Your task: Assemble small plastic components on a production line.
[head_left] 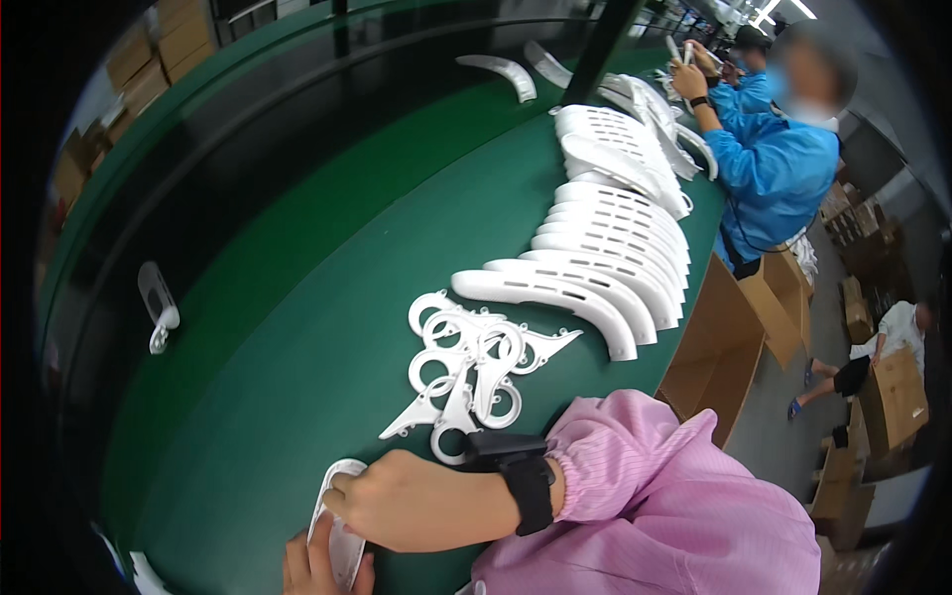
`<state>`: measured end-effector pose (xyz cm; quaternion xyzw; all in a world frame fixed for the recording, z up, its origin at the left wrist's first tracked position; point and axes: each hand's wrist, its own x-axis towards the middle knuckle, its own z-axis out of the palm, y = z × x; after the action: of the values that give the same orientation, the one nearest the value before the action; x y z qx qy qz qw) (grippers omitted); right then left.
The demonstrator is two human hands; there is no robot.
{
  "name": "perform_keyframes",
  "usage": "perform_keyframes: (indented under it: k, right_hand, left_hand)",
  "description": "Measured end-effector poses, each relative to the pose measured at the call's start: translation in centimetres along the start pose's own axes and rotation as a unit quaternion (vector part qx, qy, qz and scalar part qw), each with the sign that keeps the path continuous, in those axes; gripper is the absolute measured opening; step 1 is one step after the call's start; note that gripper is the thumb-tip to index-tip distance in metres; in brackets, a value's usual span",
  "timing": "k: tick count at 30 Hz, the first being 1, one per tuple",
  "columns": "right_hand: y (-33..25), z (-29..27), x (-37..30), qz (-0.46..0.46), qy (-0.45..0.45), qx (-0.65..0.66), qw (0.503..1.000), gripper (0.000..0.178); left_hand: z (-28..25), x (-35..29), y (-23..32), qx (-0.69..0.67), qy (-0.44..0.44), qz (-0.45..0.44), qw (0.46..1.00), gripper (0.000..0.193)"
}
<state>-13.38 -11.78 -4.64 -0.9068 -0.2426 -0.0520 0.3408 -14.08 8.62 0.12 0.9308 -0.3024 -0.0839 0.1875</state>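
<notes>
A long white plastic shell (344, 547) with a rounded end stands out at the bottom, its hollow side facing up. My left hand (315, 567) grips its lower part, with fingers on one side and the thumb on the other. Over the upper end, my right hand (392, 499) is closed, its fingers curled in against the shell. Whatever those fingertips pinch is hidden. Just beyond my right wrist lies a loose heap of white ring-shaped pieces with pointed tails (458, 347). Behind the heap, a row of curved, slotted white covers (595, 273) overlaps along the green table (288, 416).
Separate white pieces (159, 305) lie on the green belt at the left and at the far end (504, 71). A dark post (600, 55) rises there. Open cardboard boxes (709, 347) stand along the right edge. A person in blue (778, 164) works farther up.
</notes>
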Motion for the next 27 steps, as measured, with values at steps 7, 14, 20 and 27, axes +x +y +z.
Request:
perform_keyframes:
  k: [7, 14, 20, 27]
  right_hand:
    - [1.1, 0.0, -1.9, -0.022, 0.002, -0.039, 0.999, 0.021]
    - [0.4, -1.7, -1.9, 0.003, -0.06, -0.093, 0.994, 0.027]
    - [-0.2, -2.1, -1.4, 0.021, -0.094, -0.113, 0.989, 0.024]
    - [0.6, -2.6, -1.7, 0.015, -0.077, -0.084, 0.993, 0.032]
  left_hand:
    - [2.0, 0.8, 1.2, 0.015, 0.011, -0.048, 0.999, 0.039]
    - [3.1, 1.1, 0.5, 0.003, 0.013, -0.04, 0.999, 0.061]
    - [3.4, 0.5, 0.4, 0.079, 0.009, -0.03, 0.996, 0.069]
    - [3.1, 1.0, 0.6, 0.027, 0.003, -0.039, 0.999, 0.06]
